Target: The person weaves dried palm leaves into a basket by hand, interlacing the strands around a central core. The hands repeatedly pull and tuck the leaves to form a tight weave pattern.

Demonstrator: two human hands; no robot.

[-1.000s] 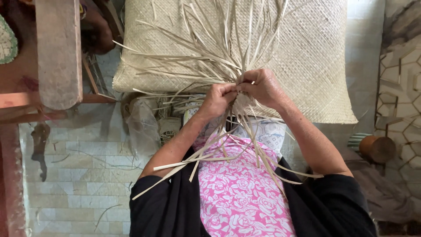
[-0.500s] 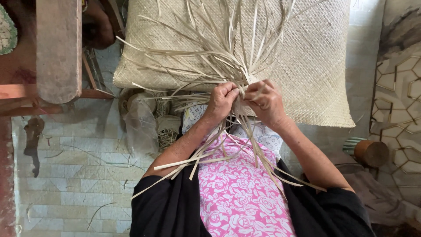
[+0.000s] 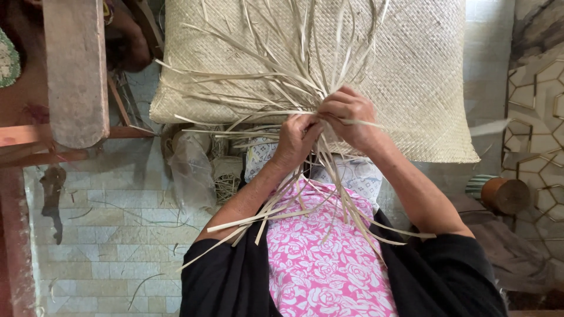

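Note:
A large pale woven mat point(image 3: 411, 76) lies spread in front of me, its near edge over my knees. Loose palm strips point(image 3: 282, 82) fan out from that edge, some upward over the mat, some down across my pink flowered skirt point(image 3: 323, 258). My left hand point(image 3: 296, 141) pinches a bunch of these strips at the mat's edge. My right hand point(image 3: 349, 117) sits right beside it, fingers closed on strips that run off to the right. The two hands touch.
A wooden bench leg and frame point(image 3: 76, 70) stand at the left. A clear plastic bag with fibre coils point(image 3: 194, 170) lies on the tiled floor point(image 3: 106, 235) below the mat. A brown round container point(image 3: 505, 195) sits at the right.
The view has shifted a little. Both hands stay at the mat's edge, working the strips; the right hand has moved slightly up and over the left.

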